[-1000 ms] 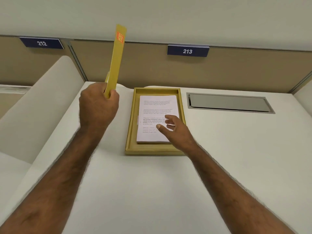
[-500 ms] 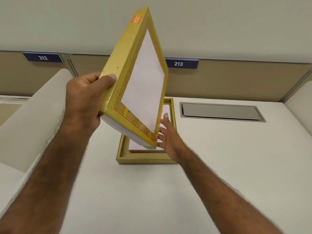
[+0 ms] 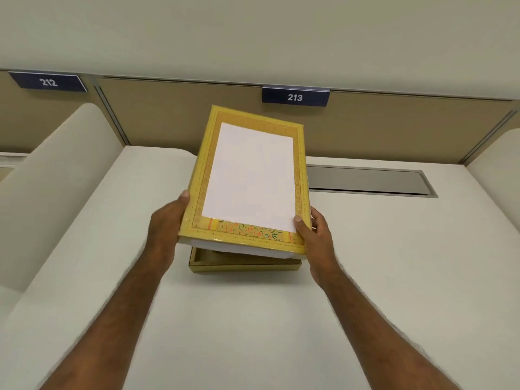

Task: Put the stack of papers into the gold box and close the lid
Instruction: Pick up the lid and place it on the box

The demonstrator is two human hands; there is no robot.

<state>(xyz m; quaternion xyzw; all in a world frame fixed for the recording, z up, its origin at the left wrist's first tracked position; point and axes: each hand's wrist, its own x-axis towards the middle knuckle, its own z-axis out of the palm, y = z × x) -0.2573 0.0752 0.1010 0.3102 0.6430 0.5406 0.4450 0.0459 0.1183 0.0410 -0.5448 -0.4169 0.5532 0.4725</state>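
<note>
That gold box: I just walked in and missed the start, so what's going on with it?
A person holds the gold lid with both hands, the left hand on its left edge and the right hand at its near right corner. The lid hangs tilted over the open gold box on the white desk, not yet seated. It hides the inside of the box, so the papers can't be seen.

I see the gold cardboard lid with its white centre panel [image 3: 249, 178] held tilted above the shallow gold cardboard box [image 3: 244, 263], near edge lowest, not yet seated. The box lies flat toward the back of the white desk [image 3: 253, 319]; its papers are hidden.
</note>
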